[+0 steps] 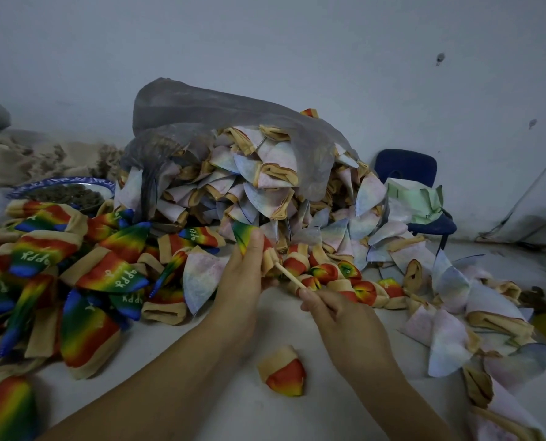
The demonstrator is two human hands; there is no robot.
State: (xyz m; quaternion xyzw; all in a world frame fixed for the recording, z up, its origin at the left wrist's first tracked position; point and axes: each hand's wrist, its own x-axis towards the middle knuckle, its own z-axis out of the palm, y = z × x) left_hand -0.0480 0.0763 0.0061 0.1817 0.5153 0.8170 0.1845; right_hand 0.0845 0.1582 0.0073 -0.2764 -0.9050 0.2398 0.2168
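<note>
We hold a rainbow cone (pixel 244 238) on a stick (pixel 289 275).
Our left hand (pixel 241 281) grips the soft, light cloth above the bench (pixel 281 326), best held at its cuff; our right hand (pixel 338 316) pinches the stick, tip probably inside.

Grips rainbow cloth piece (pixel 245 237) with left hand (pixel 241 283); pinches thin stick (pixel 292 276) with right hand (pixel 336 315), tip at the piece's tan cuff; faces plastic bag (pixel 201 109) spilling pale pieces (pixel 265 173); rainbow pile (pixel 74 265) at left.

Rainbow cloth piece (pixel 247 238) upright, pale stick (pixel 292 276) angled into its tan cuff (pixel 269 261)
</note>
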